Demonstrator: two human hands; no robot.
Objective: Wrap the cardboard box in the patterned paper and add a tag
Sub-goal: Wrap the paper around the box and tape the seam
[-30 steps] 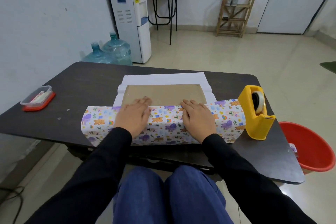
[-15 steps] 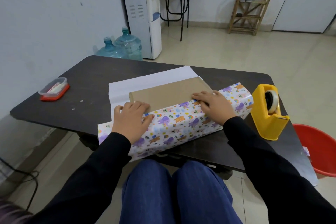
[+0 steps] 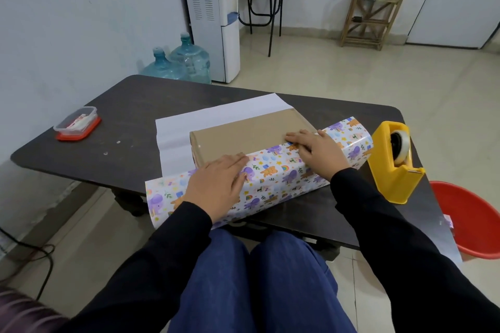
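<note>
Head view showed 1 dark table (image 3: 81,149) with rounded corners. On it lay 1 sheet of patterned paper (image 3: 284,178) and 1 cardboard box (image 3: 243,135). On the floor stood 1 red bucket (image 3: 470,222) to the right of the table and 2 blue water bottles (image 3: 176,62) beyond it. 1 yellow tape dispenser (image 3: 392,165) stood just right of the paper, and 1 clear container (image 3: 77,123) with a red lid sat well apart on the left.

The box lay on the paper's plain white underside. The glossy printed flap curved up over its near side onto the top.

1 second earlier the box and paper lay square to the table's near edge. Now they were turned, the right end farther away and the left end overhanging the edge. Since half a second ago the left hand (image 3: 216,184) had slid right along the fold.

Both hands lay flat, fingers straight, gripping nothing. The left hand pressed the flap at the box's near left corner. The right hand (image 3: 316,149) pressed the flap's edge onto the matte brown top. The box was flat and rectangular.
</note>
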